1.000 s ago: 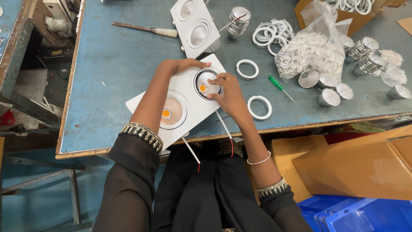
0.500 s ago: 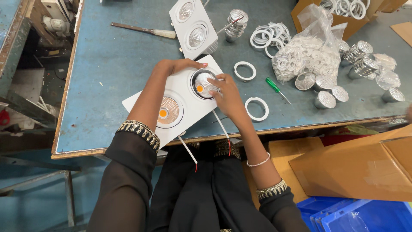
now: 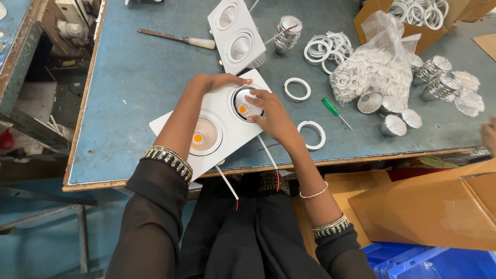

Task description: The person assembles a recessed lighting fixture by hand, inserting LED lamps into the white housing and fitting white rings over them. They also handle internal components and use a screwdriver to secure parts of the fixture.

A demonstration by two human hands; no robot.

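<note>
A white two-lamp downlight fixture [image 3: 227,135] lies tilted near the front edge of the blue table [image 3: 134,88]. Two thin wires with red tips hang from it over the edge. My left hand [image 3: 214,82] rests on the fixture's far edge and holds it down. My right hand [image 3: 271,114] presses its fingertips into the right lamp opening [image 3: 244,105], where a silver reflector with an orange centre sits. The left lamp [image 3: 202,135] shows the same orange centre.
A second white twin fixture [image 3: 235,33] lies further back. Loose white rings [image 3: 297,88], a green screwdriver [image 3: 334,110], a bag of rings [image 3: 374,70], silver reflector cups [image 3: 393,114] and a long tool [image 3: 178,39] are about. Cardboard boxes [image 3: 439,204] stand right.
The view has shifted slightly. My right hand's fingers have moved a little over the right lamp opening. My left hand stays on the fixture's far edge.
</note>
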